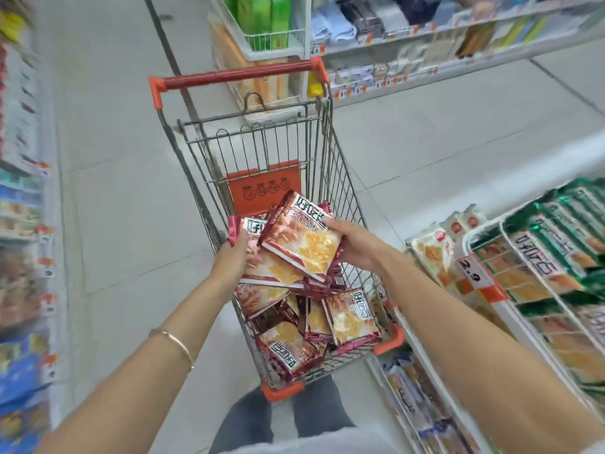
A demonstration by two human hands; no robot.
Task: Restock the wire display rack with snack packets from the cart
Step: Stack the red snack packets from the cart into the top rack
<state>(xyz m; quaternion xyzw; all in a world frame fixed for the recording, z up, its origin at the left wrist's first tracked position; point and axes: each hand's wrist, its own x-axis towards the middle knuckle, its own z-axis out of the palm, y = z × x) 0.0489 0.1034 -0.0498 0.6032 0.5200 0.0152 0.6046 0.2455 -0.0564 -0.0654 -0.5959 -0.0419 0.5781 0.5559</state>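
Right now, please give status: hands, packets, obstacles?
Left hand and right hand holding red packets over cart. Rack at right. Nothing blocking.

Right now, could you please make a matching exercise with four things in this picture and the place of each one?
Things:
1. red snack packets
2. cart handle
3. wire display rack
4. bracelet

Places:
A. at the right edge, with green packets
B. on the left forearm
C. held in both hands above the cart
D. at the far end of the cart

Pairs: 1-C, 2-D, 3-A, 4-B
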